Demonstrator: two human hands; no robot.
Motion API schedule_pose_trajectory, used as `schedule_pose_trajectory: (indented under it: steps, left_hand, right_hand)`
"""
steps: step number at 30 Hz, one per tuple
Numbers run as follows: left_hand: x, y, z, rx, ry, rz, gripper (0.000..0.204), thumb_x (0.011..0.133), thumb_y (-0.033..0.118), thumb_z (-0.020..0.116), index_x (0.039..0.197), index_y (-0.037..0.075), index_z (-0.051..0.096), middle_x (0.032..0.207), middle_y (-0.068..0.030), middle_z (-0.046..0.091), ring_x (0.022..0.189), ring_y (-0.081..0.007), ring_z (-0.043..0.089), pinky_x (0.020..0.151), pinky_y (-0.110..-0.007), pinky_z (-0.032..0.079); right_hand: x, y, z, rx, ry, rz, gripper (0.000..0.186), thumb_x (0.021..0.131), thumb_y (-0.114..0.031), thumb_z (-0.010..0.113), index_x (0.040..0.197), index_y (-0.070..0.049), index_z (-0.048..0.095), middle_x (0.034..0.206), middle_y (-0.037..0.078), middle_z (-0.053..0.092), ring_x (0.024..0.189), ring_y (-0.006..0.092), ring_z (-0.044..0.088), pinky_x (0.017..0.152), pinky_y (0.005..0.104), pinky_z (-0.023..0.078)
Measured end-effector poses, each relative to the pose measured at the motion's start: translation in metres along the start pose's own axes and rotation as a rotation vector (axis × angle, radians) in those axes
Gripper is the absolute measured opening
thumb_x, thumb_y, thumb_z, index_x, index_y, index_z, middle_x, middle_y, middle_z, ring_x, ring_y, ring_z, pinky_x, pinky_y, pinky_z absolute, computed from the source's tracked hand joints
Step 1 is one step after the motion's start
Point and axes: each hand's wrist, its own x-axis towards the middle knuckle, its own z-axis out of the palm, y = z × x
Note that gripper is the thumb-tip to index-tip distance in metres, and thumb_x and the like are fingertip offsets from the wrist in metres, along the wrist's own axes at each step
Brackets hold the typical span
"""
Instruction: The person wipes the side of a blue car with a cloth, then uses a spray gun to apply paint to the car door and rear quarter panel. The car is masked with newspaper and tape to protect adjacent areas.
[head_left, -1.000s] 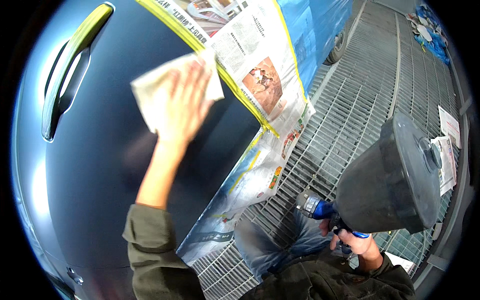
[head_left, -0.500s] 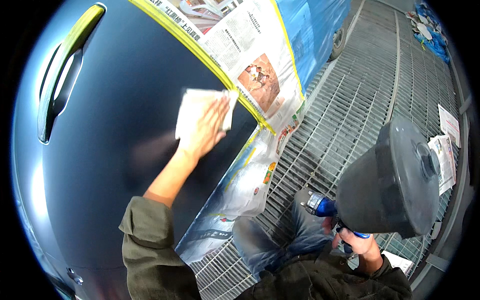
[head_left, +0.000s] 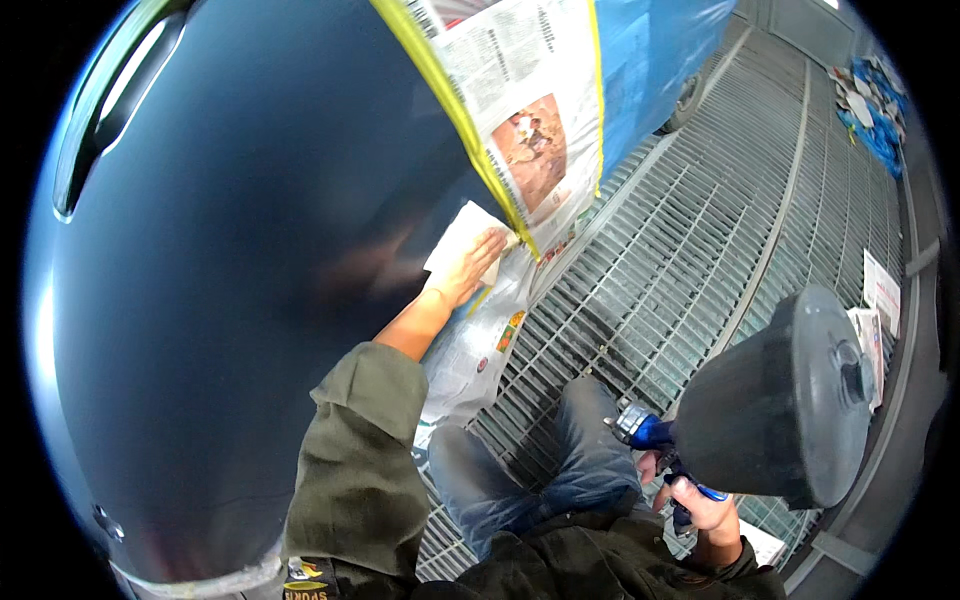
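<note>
Head view. L hand [head_left: 468, 268]: fingers stretched out, laid flat over a folded off-white cloth [head_left: 455, 233], not curled round it; can't see the thumb. Cloth sits approx. mid-frame, against the R edge of the dark blue car panel [head_left: 230, 280], just beside the lower end of the yellow tape [head_left: 462, 120]. Faint skin-toned reflection on the panel, L of my hand.

R hand [head_left: 705, 505], lower R of frame: fingers wrapped round the grip of a spray gun [head_left: 650, 432], blue body w/ silver nozzle end pointing L. Large dark grey cup [head_left: 750, 410] mounted on gun, tilted, lid side facing R. Gun + cup held up over the metal floor grating [head_left: 690, 250], well apart from panel.

Surroundings: panel fills L half; door handle [head_left: 75, 165] at upper L. Tape runs along panel's upper R edge, newspaper masking [head_left: 500, 70] next to it, then blue sheeting [head_left: 650, 90] at top. Part of a wheel [head_left: 688, 98] shows beyond sheeting. Upper R: heap of blue & pale scraps [head_left: 875, 120]. Far R: loose printed sheets [head_left: 882, 290]. My jeans [head_left: 590, 430] bottom centre; olive sleeve [head_left: 365, 440] to their L.
</note>
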Motion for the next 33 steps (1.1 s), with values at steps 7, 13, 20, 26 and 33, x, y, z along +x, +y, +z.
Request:
schedule_pose_trajectory:
  steps: [7,13,20,26,33]
  left_hand:
    - [-0.132,0.062,0.016,-0.188,-0.122,0.046,0.082,0.087,0.048,0.047,0.146,-0.004,0.026,0.158,-0.0108,0.017,0.147,-0.0238,0.011,0.121,-0.038,0.004]
    - [-0.304,0.102,0.021,-0.575,-0.197,-0.043,0.066,0.091,0.028,0.042,0.148,0.000,0.024,0.158,-0.0096,0.017,0.147,-0.0187,0.013,0.121,-0.035,0.008]
    - [-0.167,0.024,-0.012,-0.573,0.115,-0.282,0.071,0.085,0.030,0.056,0.146,0.005,0.032,0.154,-0.0091,0.028,0.145,-0.0214,0.021,0.120,-0.039,0.012]
    - [-0.036,-0.064,-0.039,-0.409,0.382,-0.498,0.074,0.080,0.036,0.060,0.143,0.004,0.037,0.152,-0.0099,0.031,0.143,-0.0223,0.024,0.119,-0.039,0.015]
    - [-0.183,-0.003,-0.016,-0.568,0.272,-0.433,0.070,0.085,0.034,0.048,0.148,0.009,0.031,0.156,-0.0056,0.025,0.145,-0.0182,0.021,0.119,-0.037,0.013]
  right_hand:
    - [0.005,0.004,0.005,-0.051,-0.040,-0.024,0.055,0.090,-0.031,0.060,0.130,0.003,0.045,0.119,0.020,0.056,0.099,0.0239,0.059,0.061,0.0313,0.056]
    - [0.018,0.017,0.014,-0.075,0.015,0.002,0.067,0.086,-0.042,0.065,0.128,0.006,0.044,0.108,0.020,0.059,0.090,0.0241,0.061,0.055,0.0303,0.056]
    - [0.013,0.014,0.015,-0.086,-0.057,0.013,0.057,0.090,-0.034,0.061,0.130,0.003,0.045,0.118,0.019,0.056,0.096,0.0241,0.059,0.061,0.0307,0.056]
    - [-0.007,0.003,0.020,-0.101,0.054,0.033,0.065,0.084,-0.039,0.067,0.127,0.005,0.046,0.110,0.019,0.059,0.092,0.0249,0.060,0.057,0.0318,0.056]
    - [0.000,0.009,0.032,-0.158,0.157,-0.032,0.066,0.080,-0.047,0.071,0.115,0.006,0.052,0.102,0.020,0.061,0.085,0.0253,0.063,0.047,0.0305,0.056]
